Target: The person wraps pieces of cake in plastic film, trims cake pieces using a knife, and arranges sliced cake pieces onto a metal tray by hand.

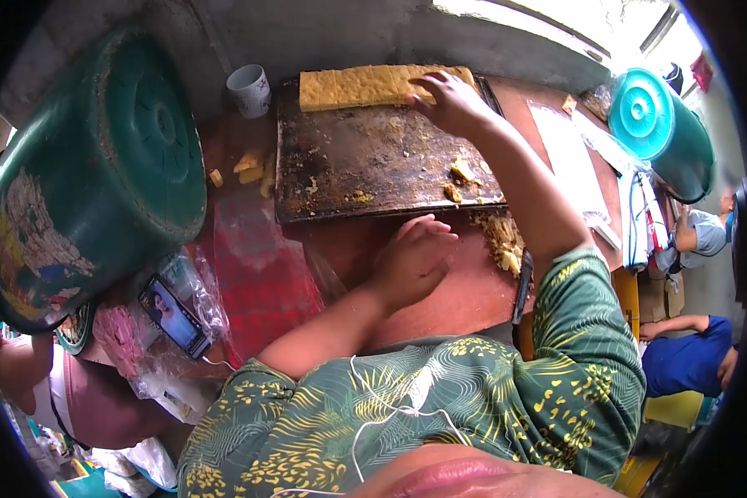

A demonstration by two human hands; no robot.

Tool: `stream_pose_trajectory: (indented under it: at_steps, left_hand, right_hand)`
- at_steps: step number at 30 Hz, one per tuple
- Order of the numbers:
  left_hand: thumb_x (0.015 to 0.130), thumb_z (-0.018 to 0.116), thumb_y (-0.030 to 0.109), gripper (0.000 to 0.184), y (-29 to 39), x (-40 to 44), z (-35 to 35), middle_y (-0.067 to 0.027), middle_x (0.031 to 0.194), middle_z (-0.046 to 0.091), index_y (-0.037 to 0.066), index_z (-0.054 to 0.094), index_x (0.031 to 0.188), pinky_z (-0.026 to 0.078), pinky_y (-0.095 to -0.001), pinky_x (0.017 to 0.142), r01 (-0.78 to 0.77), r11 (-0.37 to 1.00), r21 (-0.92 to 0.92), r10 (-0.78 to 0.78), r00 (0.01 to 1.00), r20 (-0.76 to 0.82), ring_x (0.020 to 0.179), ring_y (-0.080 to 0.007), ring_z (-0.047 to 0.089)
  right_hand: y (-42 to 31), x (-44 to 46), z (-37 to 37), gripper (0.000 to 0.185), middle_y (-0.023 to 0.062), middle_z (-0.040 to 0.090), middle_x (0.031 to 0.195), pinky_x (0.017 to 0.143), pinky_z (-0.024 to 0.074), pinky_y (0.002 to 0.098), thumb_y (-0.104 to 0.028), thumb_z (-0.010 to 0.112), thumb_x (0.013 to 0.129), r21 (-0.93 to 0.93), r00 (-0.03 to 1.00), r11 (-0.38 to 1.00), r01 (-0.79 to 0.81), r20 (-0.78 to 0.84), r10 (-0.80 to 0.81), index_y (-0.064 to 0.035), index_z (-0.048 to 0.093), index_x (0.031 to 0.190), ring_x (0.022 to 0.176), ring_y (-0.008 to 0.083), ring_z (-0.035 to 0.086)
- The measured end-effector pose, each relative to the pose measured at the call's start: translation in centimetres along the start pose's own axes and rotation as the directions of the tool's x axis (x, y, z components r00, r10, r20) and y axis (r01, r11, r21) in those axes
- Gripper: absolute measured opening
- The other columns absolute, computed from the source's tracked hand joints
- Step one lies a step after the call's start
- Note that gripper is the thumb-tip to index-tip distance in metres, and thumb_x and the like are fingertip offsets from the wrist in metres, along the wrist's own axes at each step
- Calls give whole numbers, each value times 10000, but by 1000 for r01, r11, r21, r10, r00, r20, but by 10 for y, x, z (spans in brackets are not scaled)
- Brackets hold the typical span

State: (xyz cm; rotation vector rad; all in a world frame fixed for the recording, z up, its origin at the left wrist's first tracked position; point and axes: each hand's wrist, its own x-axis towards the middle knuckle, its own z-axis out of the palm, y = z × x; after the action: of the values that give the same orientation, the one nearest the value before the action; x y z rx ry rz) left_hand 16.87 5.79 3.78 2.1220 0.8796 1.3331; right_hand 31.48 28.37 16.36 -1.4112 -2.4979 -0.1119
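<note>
A long yellow slab of cake (353, 87), marked with cut lines, lies along the far edge of a dark, crumb-strewn baking tray (349, 158). My right hand (450, 101) is over the right part of the slab, fingers apart and holding nothing; whether the fingertips touch it I cannot tell. Near the tray's front edge, my left hand (415, 256) is above the brown table (407, 319) with its fingers slightly spread and nothing in them. Small cake pieces (462, 170) sit at the tray's right side. A pile of crumbs (501, 241) lies on the table beside a dark-handled tool (522, 286).
A large green drum (153, 141) stands left, with a phone (174, 315) and plastic bags near it. A white cup (250, 90) is behind the tray. Cake scraps (249, 168) lie left. At right are white sheets (568, 162), another green drum (660, 124) and other people.
</note>
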Motion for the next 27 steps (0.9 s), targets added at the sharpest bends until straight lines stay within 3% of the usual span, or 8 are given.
stream_pose_trajectory:
  at_steps: [1,4,7,10,13,16,19,27]
  left_hand:
    - [896,732,133,361,8,-1,-4,-105,1279,631,82,659,1246,412,-467,1146,51,999,-14,-50,998,29,1305,-353,550]
    - [890,730,126,405,4,-4,-2,-108,1297,625,65,632,1279,410,-447,1145,105,994,-36,-104,994,32,1293,-344,560]
    - [889,729,110,477,-6,-7,5,-125,1307,623,43,585,1339,413,-428,1137,157,980,-120,-159,987,-4,1275,-328,574]
    - [897,729,92,525,-8,-10,6,-145,1300,623,28,538,1382,421,-421,1126,203,972,-121,-206,978,-13,1260,-313,586]
    - [910,730,99,513,-8,-10,8,-160,1305,614,23,533,1377,426,-425,1119,222,966,-129,-229,973,-37,1258,-317,586]
    - [922,730,124,500,-5,-13,12,-175,1330,593,25,534,1372,425,-434,1119,243,952,-185,-258,964,-60,1266,-343,574]
    - [929,726,145,509,-3,-13,11,-189,1350,571,31,524,1382,420,-446,1121,251,956,-153,-264,962,-70,1273,-369,560]
    - [923,731,152,562,0,-10,5,-195,1365,544,45,496,1421,409,-461,1125,307,935,-179,-315,949,-15,1288,-381,534]
  right_hand:
    - [7,18,13,736,173,533,1500,1210,368,486,-698,454,1009,-41,998,998,-41,53,43,-144,554,1484,1418,357,476]
    - [22,71,30,665,187,570,1453,1128,443,487,-649,467,1027,-152,999,987,-49,7,50,-152,577,1455,1350,373,535]
    - [24,103,37,651,179,609,1405,1110,455,478,-656,437,1034,38,972,981,-188,151,180,-165,612,1423,1311,375,568]
    - [25,107,48,639,170,653,1349,1092,464,479,-656,412,1042,41,957,985,-170,244,155,-170,652,1382,1267,379,602]
    - [26,105,53,652,160,684,1313,1077,472,485,-670,393,1041,16,972,989,-146,187,140,-176,674,1360,1243,381,619]
    - [29,110,62,745,176,703,1279,1041,488,499,-736,315,1019,-30,942,990,-139,305,142,-171,674,1346,1221,386,641]
    - [23,116,62,772,154,716,1266,1032,496,491,-767,298,1003,-133,947,980,-148,267,179,-188,690,1331,1197,383,657]
    - [21,115,57,751,116,715,1277,1065,483,479,-797,356,974,-118,931,971,-210,281,235,-222,680,1335,1235,348,642]
